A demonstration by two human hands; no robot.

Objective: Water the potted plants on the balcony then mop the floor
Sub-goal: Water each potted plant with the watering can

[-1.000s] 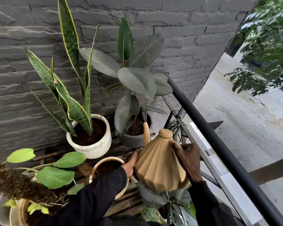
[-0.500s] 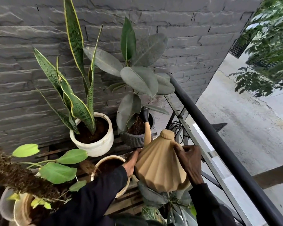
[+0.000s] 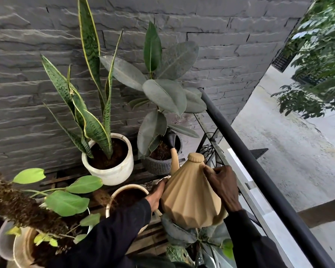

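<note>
Above the slatted shelf (image 3: 151, 239), faceted tan watering can (image 3: 190, 198) hung tilted, black rose (image 3: 171, 140) over ribbed grey pot (image 3: 159, 165). Right hand (image 3: 223, 187) curled its fingers (image 3: 211, 171) onto the ridges. Left hand (image 3: 156, 193) lay at its flank (fingers hidden, grip unclear).

Tan ribbed watering can (image 3: 190, 198), white pot (image 3: 112, 171), yellow-edged green leaves (image 3: 89, 45)
</note>
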